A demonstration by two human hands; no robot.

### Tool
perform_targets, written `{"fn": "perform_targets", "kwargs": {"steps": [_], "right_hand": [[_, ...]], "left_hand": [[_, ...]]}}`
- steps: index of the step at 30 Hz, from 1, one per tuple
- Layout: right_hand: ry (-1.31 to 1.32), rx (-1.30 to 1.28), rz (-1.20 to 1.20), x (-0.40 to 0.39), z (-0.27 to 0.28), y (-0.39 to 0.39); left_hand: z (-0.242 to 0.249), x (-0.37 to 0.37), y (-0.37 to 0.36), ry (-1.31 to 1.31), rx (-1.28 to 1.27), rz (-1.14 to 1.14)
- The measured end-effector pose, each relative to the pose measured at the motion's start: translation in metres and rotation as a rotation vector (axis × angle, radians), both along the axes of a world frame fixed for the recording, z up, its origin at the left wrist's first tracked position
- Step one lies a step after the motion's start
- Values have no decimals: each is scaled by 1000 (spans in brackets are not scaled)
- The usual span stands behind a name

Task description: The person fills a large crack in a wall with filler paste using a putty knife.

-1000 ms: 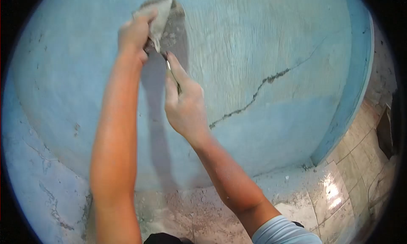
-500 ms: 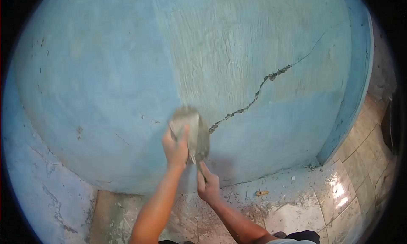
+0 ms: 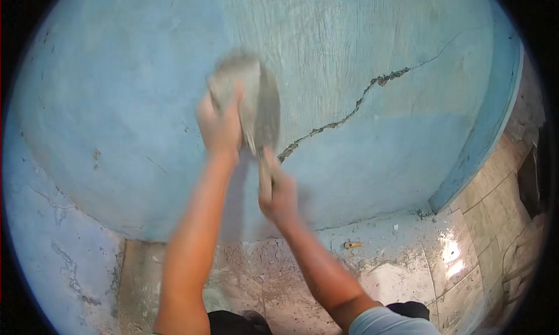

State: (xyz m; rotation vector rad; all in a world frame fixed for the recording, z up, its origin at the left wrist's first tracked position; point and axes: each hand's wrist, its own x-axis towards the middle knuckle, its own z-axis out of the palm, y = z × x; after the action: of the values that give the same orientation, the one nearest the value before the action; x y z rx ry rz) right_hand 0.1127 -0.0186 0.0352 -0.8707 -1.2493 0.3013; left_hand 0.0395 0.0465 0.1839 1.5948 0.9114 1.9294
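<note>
A grey, plaster-smeared trowel point(image 3: 265, 111) is raised in front of the blue wall point(image 3: 145, 102), left of a long jagged crack point(image 3: 343, 118). Low on the trowel, my right hand point(image 3: 278, 189) is closed around its handle. My left hand point(image 3: 221, 122) grips a flat grey piece point(image 3: 247, 96) that overlaps the trowel's blade, thumb lying on its face. Motion blurs both hands and the blade's top edge. Behind the trowel, the upper wall has a paler, streaked patch point(image 3: 303, 50).
A small yellowish object point(image 3: 353, 245) lies on the dusty tiled floor point(image 3: 402, 277) near the wall's base. Another blue wall point(image 3: 46, 236) stands at the left. A dark object point(image 3: 529, 182) is at the far right. Dark shoes show at the bottom.
Both hands, with the trowel and the flat piece, have moved up the wall and slightly left. The camera view has shifted slightly, and more of both forearms shows.
</note>
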Motion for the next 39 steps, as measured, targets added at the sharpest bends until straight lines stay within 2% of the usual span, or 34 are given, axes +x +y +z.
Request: {"fn": "perform_targets", "kwargs": {"steps": [1, 2, 3, 5, 8, 9, 12, 14, 16, 17, 19, 20, 22, 23, 24, 25, 26, 28, 29, 32, 33, 34, 35, 37, 39], "right_hand": [[-25, -74, 25, -2, -46, -14], [-47, 11, -78, -9, -90, -21], [-21, -248, 46, -8, -126, -43], [-62, -273, 23, -12, -180, -59], [-49, -252, 41, -12, -144, -61], [-53, -204, 30, -14, -126, -55], [-40, -19, -2, -12, -24, -17], [-28, 112, -4, -6, 55, 3], [-70, 180, -37, 2, 113, 11], [-81, 193, -44, 4, 134, 11], [-55, 146, -24, 5, 143, 8], [-67, 74, -19, 6, 128, 7], [-94, -49, -16, 6, 60, 4], [-48, -13, -5, -1, 7, 4], [-61, -39, -14, -5, -42, -7], [-35, -134, 5, -10, -86, -21], [-65, -367, 34, -12, -117, -42], [-53, -337, 12, -17, -186, -61], [-65, -302, 3, -17, -184, -56], [-102, -232, -9, -16, -156, -59], [-98, -200, -8, -19, -128, -47], [-77, -153, 4, -21, -99, -34], [-56, -109, 16, -22, -67, -23], [-23, -87, 42, -18, 3, -9], [-74, 72, -18, -12, 69, 5]], "left_hand": [[-55, -7, -2, 66, 17, 21], [-108, -9, -7, 29, -23, 5], [-152, -17, -18, 88, -114, 5], [-198, -24, -36, 85, -222, -25], [-176, -20, -32, 50, -199, -18], [-154, -19, -28, 37, -157, -15], [-33, -15, -2, 61, -38, 5], [58, -4, -10, 14, -44, -19], [123, -4, 4, -48, -1, -180], [136, -8, 12, -80, 10, -289], [123, -3, 12, -98, 29, -235], [116, -3, 10, -106, 44, -209], [49, -5, 8, -61, 20, -128], [5, -4, -1, -71, -5, -79], [-51, -16, 2, 77, 11, -16], [-107, -21, -5, 127, -43, -9], [-157, -20, -14, 111, -76, 51], [-213, -27, -42, 104, -190, 7], [-218, -27, -42, 91, -216, -7], [-179, -25, -31, 64, -164, 17], [-155, -29, -22, 91, -123, 8], [-123, -30, -11, 122, -78, -2], [-81, -24, -10, 42, -51, -20], [-2, -22, 0, 132, -1, 39], [70, -15, 0, 77, 21, -29]]}}
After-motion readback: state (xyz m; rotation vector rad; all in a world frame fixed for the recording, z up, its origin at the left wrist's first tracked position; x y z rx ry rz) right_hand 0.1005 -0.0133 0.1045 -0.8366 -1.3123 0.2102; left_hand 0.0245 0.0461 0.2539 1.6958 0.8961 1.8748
